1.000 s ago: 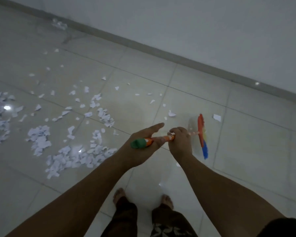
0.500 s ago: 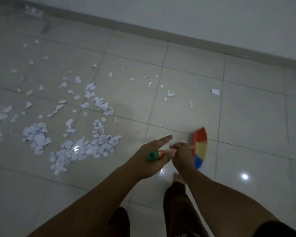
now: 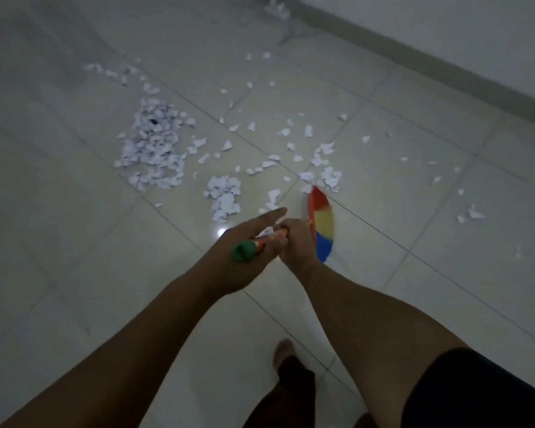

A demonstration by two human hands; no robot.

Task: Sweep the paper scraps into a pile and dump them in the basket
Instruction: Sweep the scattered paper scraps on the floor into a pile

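Head view: left hand (image 3: 244, 257) and right hand (image 3: 295, 245) both grip the broom (image 3: 322, 223) handle, left at the green cap, forefinger straight. Handle points forward and down; bristles meet the floor (image 3: 414, 242) beside scraps (image 3: 331, 176).

Left hand (image 3: 229, 265) and right hand (image 3: 297, 246) hide most of the broom handle (image 3: 264, 241); bristles (image 3: 322, 223) blurred.
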